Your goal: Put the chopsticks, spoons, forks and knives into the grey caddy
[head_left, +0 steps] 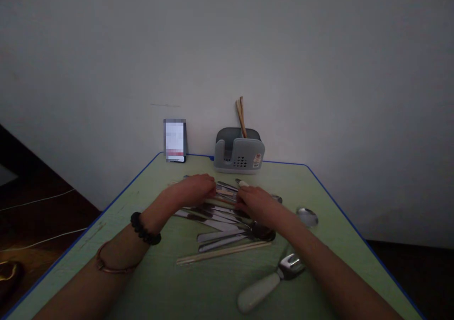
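Note:
On a pale green table, my left hand bends over a loose pile of cutlery with its fingers closed. My right hand faces it from the other side, its fingers also curled together. Wooden chopsticks run between the fingertips of both hands; the fingers partly hide the grip. Below the hands lie several metal knives and spoons with dark-looking bowls. A pair of light chopsticks lies in front of the pile. Near my right forearm are a fork with a thick white handle and a spoon.
A grey utensil holder stands at the back edge against the wall, with a few wooden chopsticks upright in it. To its left a phone leans on the wall. Blue edging borders the table.

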